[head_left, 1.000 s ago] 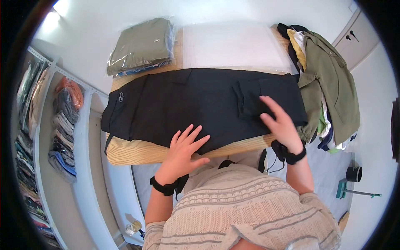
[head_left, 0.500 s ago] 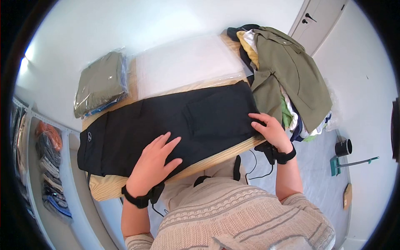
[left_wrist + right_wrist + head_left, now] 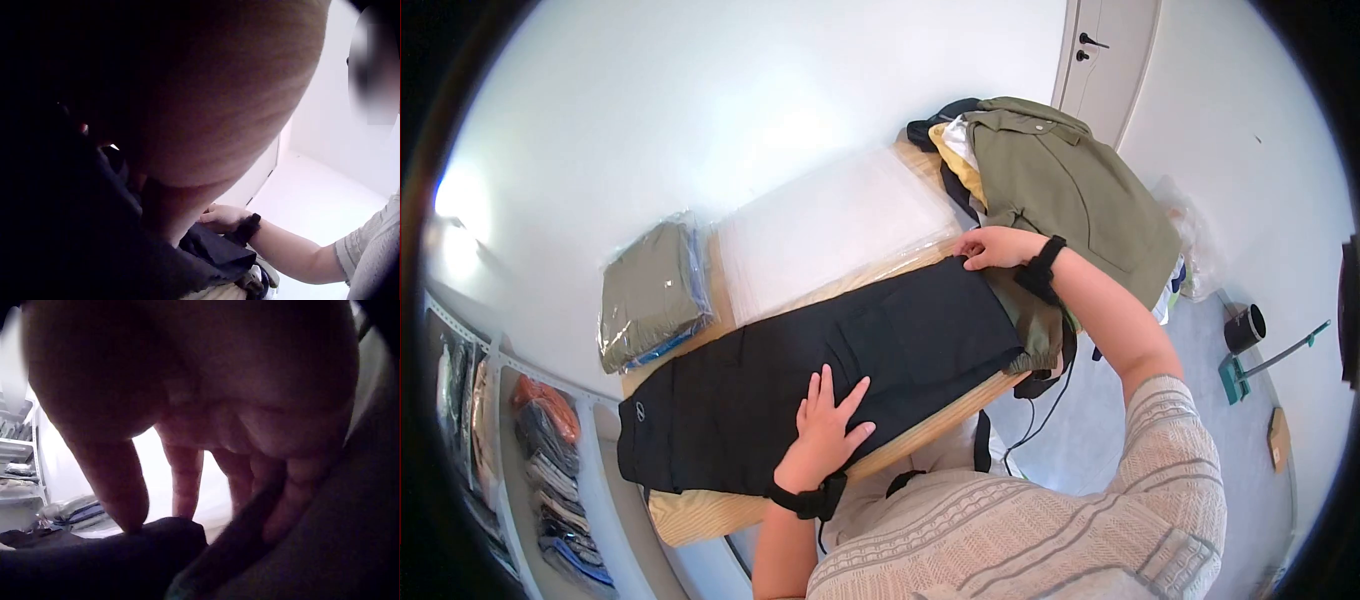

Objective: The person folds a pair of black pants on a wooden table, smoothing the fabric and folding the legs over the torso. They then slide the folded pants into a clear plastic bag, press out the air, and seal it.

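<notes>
Black trousers (image 3: 780, 375) lie folded lengthwise on the wooden table, with a small pale logo near the waist end at the left. At the right end the legs are folded back over themselves. My left hand (image 3: 825, 430) rests on the near middle of the trousers, fingers spread. At their far right corner my right hand (image 3: 993, 247) pinches the cloth. The right wrist view shows the thumb (image 3: 119, 494) on one side of the dark fabric and the other fingers beyond it. In the left wrist view, my left palm (image 3: 231, 106) is dark and fills much of the picture.
Clear plastic bags (image 3: 830, 235) lie flat along the back of the table (image 3: 700, 515). A bagged olive garment (image 3: 650, 295) sits at the back left. Heaped clothes, an olive jacket (image 3: 1060, 190) on top, cover the right end. Shelves (image 3: 590, 470) with bagged clothes stand at left.
My right hand has moved from the folded legs, past the near right edge, to the far right corner, where it grips the cloth. My left hand stays on the trousers. The head view has turned.
</notes>
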The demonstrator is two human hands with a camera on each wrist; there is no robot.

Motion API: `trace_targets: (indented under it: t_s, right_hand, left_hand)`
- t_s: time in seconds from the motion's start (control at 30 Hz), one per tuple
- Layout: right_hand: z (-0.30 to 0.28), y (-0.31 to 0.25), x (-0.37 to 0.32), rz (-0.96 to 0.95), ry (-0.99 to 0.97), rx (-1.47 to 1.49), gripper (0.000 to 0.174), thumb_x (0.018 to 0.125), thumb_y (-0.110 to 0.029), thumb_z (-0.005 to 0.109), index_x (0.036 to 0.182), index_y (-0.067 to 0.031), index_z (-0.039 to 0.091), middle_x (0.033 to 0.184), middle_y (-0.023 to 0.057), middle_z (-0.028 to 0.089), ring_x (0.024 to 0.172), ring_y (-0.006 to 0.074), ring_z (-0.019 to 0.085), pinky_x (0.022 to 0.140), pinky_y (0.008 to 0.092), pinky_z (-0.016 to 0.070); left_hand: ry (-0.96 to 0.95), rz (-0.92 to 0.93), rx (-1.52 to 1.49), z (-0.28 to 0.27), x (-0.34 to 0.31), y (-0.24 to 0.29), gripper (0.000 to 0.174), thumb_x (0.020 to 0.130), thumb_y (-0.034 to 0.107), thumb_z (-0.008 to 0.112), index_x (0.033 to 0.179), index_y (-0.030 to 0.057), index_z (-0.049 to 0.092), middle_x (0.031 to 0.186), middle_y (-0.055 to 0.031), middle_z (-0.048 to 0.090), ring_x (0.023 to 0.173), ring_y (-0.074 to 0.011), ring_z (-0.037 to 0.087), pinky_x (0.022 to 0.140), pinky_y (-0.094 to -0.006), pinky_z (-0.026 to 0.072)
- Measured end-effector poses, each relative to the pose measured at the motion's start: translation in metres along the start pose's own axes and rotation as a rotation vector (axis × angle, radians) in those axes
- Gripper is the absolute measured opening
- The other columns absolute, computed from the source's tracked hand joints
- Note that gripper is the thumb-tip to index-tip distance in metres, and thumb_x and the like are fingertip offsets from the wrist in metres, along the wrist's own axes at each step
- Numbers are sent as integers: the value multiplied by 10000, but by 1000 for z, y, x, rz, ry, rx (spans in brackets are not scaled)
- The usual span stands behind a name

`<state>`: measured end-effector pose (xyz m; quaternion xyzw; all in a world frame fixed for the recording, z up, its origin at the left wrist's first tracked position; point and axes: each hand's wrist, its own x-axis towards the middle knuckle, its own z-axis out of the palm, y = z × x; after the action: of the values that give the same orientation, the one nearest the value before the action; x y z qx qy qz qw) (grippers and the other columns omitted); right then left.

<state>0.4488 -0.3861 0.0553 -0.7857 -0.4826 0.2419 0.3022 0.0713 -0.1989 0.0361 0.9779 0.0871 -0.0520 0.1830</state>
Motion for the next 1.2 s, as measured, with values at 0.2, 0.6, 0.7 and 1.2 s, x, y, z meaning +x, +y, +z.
trace_targets:
  t_s: [0.2,0.6,0.7,1.2]
  right_hand:
    - [0,28,20,37,-179,383,160,853,-196,716,849,-107,583,736,-67,525,692,60,469,625,224,381]
    - [8,37,16,44,-221,643,145,930,-209,598,1040,-129,546,788,-75,476,622,35,390,531,191,323]
    - [10,27,11,76,-96,327,179,925,-186,594,1089,-123,558,788,-60,486,664,61,443,576,226,389]
    - [101,-66,-155,-47,391,48,669,660,118,537,1282,-128,549,1481,198,342,1370,375,317,1115,397,300]
  left_hand:
    - [2,-28,20,2,0,7,631,910,350,602,1472,264,330,1514,-321,139,1418,-464,137,1096,-574,225]
    - [2,-59,42,-2,4,19,680,891,326,621,1486,268,296,1503,-321,165,1403,-476,165,1079,-606,242]
    - [20,-50,65,2,4,17,669,868,305,652,1462,293,346,1494,-316,191,1399,-473,178,1061,-628,259]
    - [-23,-103,54,-3,8,26,692,891,263,628,1490,261,283,1514,-312,153,1417,-462,141,1085,-607,233]
